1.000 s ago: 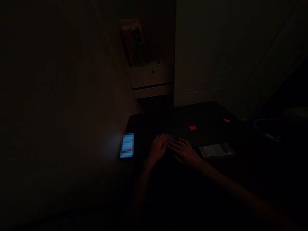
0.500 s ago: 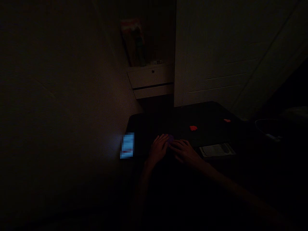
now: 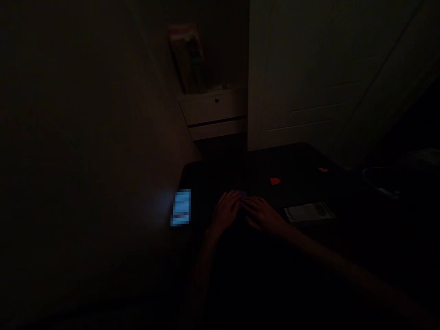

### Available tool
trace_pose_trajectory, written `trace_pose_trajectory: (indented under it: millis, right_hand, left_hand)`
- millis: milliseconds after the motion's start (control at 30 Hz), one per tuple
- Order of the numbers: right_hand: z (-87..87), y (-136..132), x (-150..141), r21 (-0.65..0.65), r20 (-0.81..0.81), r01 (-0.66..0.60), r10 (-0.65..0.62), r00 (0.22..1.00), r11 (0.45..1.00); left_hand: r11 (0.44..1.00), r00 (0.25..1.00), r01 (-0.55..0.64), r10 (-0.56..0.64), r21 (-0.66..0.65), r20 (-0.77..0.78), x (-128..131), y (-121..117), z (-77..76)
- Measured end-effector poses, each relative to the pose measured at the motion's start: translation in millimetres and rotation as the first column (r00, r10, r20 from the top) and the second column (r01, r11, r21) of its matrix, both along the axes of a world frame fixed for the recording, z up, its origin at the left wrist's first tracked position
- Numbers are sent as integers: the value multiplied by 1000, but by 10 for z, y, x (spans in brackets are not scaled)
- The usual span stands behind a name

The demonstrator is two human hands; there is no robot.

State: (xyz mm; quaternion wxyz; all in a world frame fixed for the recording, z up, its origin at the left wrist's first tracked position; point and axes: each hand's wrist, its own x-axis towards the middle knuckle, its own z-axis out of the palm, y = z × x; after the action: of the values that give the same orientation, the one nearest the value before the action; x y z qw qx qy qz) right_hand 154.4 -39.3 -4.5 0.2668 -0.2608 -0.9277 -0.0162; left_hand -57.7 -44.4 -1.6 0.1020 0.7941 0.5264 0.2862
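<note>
Between my two hands lies a small purple lump [image 3: 242, 195] on the dark table, mostly covered by fingers; it looks soft, but its kind is hard to make out in the gloom. My left hand [image 3: 227, 207] holds it from the left, fingers close together and bent over its edge. From the right, my right hand [image 3: 260, 211] has its fingertips on the same lump. Beyond the right hand sits a bright orange piece [image 3: 275, 181], and farther right a smaller orange piece [image 3: 323, 170].
A lit phone [image 3: 180, 207] stands at the table's left edge by the wall. A printed sheet or booklet [image 3: 309, 212] lies right of my right hand. Behind the dark table [image 3: 220, 172] are a white drawer unit [image 3: 215, 112] and a pale panel [image 3: 309, 68]. The room is very dark.
The view has shifted slightly. My right fingers have moved a little closer over the purple lump, which shows less now. The left hand stays nearly in place.
</note>
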Motion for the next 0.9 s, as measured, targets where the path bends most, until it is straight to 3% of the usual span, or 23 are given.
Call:
trace_pose_trajectory:
  millis: [467,633,900]
  right_hand:
    - [85,-26,87,-68,-4,71,-71,997,995]
    - [30,26,205,-81,-54,198,-203,978,977]
    - [128,-45,92,9,117,188,-187,975,982]
  left_hand:
    - [1000,1000,-4,4,-3,-16,10,1,21]
    - [1000,1000,0,0,-9,-11,15,-7,20]
    - [1000,1000,-7,7,-6,-20,27,-16,39]
